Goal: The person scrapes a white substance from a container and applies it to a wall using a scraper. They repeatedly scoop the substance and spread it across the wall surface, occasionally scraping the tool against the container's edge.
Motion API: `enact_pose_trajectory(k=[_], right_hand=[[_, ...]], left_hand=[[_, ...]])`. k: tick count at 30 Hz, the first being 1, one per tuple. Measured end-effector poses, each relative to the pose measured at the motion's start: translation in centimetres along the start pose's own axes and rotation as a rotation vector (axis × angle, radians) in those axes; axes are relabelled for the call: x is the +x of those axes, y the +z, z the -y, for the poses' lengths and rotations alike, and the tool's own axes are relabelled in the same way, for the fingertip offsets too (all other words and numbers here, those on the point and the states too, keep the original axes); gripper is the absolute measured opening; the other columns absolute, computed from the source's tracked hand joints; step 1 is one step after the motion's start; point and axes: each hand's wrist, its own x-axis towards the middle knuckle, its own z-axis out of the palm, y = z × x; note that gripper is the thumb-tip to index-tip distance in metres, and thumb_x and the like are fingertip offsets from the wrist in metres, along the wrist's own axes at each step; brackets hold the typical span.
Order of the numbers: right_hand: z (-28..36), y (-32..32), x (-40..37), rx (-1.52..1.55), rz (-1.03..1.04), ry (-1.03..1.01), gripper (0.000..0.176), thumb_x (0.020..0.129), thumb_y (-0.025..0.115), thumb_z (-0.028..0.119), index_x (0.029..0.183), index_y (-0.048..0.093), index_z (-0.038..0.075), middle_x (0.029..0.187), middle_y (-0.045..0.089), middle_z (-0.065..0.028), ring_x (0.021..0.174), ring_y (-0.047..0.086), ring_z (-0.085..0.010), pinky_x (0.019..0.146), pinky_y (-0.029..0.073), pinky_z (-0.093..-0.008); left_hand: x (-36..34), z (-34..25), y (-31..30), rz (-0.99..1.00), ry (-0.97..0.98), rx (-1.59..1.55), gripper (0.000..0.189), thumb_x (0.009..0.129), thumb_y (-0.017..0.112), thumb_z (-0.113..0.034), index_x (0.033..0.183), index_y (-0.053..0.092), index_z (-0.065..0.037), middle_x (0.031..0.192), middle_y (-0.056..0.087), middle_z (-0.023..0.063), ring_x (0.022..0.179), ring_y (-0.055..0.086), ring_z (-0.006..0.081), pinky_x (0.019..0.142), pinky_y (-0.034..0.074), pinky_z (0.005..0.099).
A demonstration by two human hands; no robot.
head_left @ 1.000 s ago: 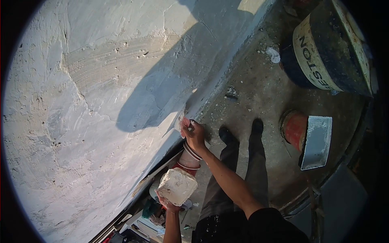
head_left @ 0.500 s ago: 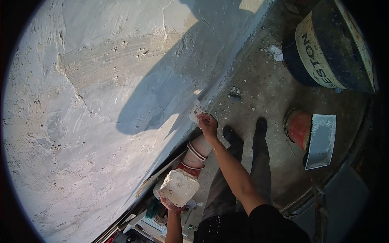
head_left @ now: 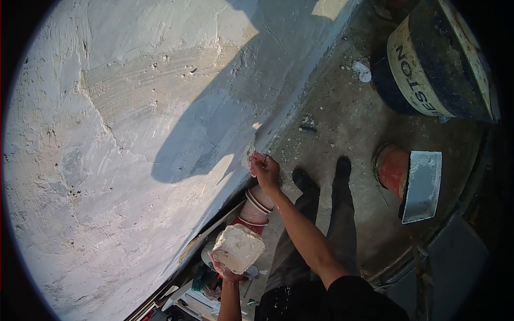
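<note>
My left hand (head_left: pixel 227 272) grips a squarish, plaster-caked tray (head_left: pixel 239 248) from below and at its near edge, with pale plaster in it. My right hand (head_left: pixel 266 170) is closed at the foot of the whitish wall (head_left: pixel 123 144). Around its fingers shows a small flat plaster-smeared tool (head_left: pixel 251 151), overlapping the wall surface; its kind I cannot tell. Fresh-looking smooth plaster lies above the hand, partly under my shadow. A ribbed pinkish bucket (head_left: pixel 258 202) stands between my two hands, close to the wall.
A big dark drum (head_left: pixel 428 67) with a cream band stands at the upper right. Below it, a grey rectangular tray (head_left: pixel 422 187) leans on a red bucket (head_left: pixel 392 170). White scraps and crumbs (head_left: pixel 362 71) dot the concrete floor (head_left: pixel 342 123). Assorted items (head_left: pixel 206 283) crowd the bottom by the wall.
My right hand has shifted slightly left and down along the base of the wall. The left hand and its tray have barely moved.
</note>
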Motion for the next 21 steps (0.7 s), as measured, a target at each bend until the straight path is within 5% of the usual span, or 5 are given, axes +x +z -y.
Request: enact_pose_trajectory(k=[3, 11, 15, 18, 21], right_hand=[[-0.6, 0.9, -0.2, -0.067, 0.058, -0.172, 0.016, 0.087, 0.061, 0.009, 0.097, 0.063, -0.003, 0.079, 0.064, -0.0032, 0.065, 0.055, -0.0067, 0.056, 0.046, -0.0238], [3.1, 0.5, -3.8, -0.036, 0.143, -0.092, 0.015, 0.089, 0.061, 0.010, 0.097, 0.064, -0.002, 0.077, 0.063, -0.0013, 0.065, 0.054, -0.0055, 0.056, 0.046, -0.0237], [1.4, -2.8, -2.7, -0.067, 0.045, -0.027, 0.023, 0.088, 0.060, 0.005, 0.109, 0.061, -0.006, 0.089, 0.066, -0.0062, 0.077, 0.060, -0.0091, 0.067, 0.049, -0.0239], [-1.6, -4.4, 0.0, -0.010, -0.156, 0.068, 0.024, 0.087, 0.060, 0.003, 0.109, 0.061, -0.007, 0.090, 0.066, -0.0071, 0.075, 0.060, -0.0094, 0.065, 0.049, -0.0239], [-5.3, -3.9, 2.6, -0.053, -0.141, 0.013, 0.021, 0.087, 0.060, 0.005, 0.104, 0.064, -0.005, 0.083, 0.067, -0.0056, 0.068, 0.059, -0.0084, 0.058, 0.048, -0.0258]], left_hand=[[0.0, 0.0, -1.2, -0.023, 0.001, -0.003, 0.075, 0.090, 0.032, -0.066, 0.141, 0.039, -0.010, 0.140, 0.046, 0.0123, 0.125, 0.047, 0.0356, 0.102, 0.039, 0.0554], [-0.1, 0.5, 0.2, 0.057, -0.042, -0.022, 0.076, 0.090, 0.032, -0.066, 0.142, 0.038, -0.010, 0.141, 0.044, 0.0126, 0.126, 0.046, 0.0365, 0.102, 0.038, 0.0556], [0.0, 0.4, 0.5, 0.077, -0.039, -0.012, 0.077, 0.090, 0.033, -0.066, 0.142, 0.037, -0.010, 0.142, 0.044, 0.0133, 0.127, 0.045, 0.0370, 0.103, 0.037, 0.0556], [0.0, 0.3, 0.4, 0.106, -0.060, -0.040, 0.076, 0.090, 0.034, -0.066, 0.142, 0.038, -0.010, 0.142, 0.044, 0.0135, 0.126, 0.045, 0.0370, 0.103, 0.037, 0.0557], [0.1, 0.2, -0.2, 0.096, -0.063, -0.040, 0.076, 0.090, 0.034, -0.066, 0.142, 0.038, -0.010, 0.141, 0.044, 0.0135, 0.126, 0.046, 0.0371, 0.103, 0.037, 0.0559]])
